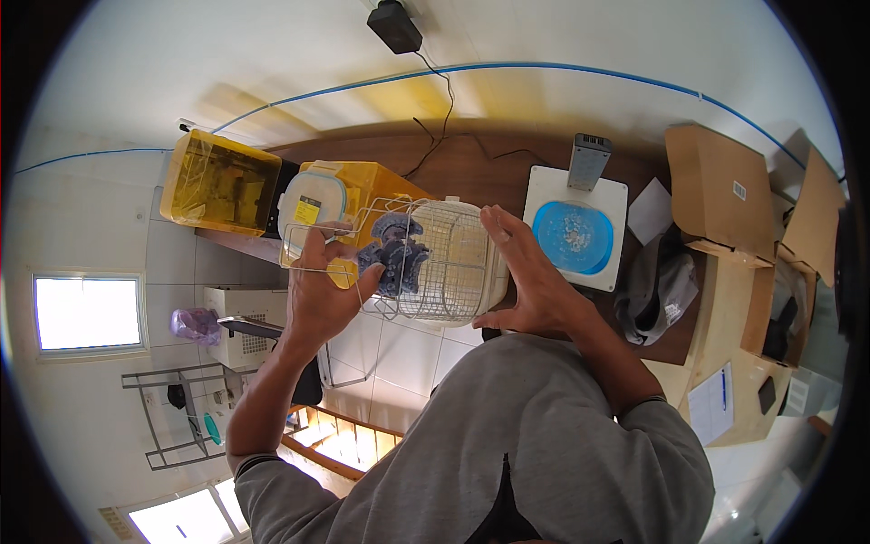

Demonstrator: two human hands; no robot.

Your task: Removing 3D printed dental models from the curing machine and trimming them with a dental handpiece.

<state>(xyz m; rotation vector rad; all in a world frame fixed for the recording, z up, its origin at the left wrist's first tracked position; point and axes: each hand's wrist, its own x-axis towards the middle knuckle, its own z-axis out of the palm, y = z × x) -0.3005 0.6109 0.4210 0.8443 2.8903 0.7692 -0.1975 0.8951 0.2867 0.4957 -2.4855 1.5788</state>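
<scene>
My left hand (319, 295) grips the rim of a wire mesh basket (444, 263) and holds it up in front of me. Inside the basket lies a dark blue-grey printed part (394, 254), right by my left fingers. My right hand (530, 281) is spread flat against the basket's right side, fingers apart, steadying it. Behind the basket stands a round white container (485, 272), mostly hidden by the mesh.
On the brown desk (489, 172) stand two orange-hooded resin printers (222, 181) (362, 190), a white station with a blue round dish (573, 236), a grey cloth (648, 290) and cardboard boxes (720, 190). A black adapter (395, 25) and cables hang on the wall.
</scene>
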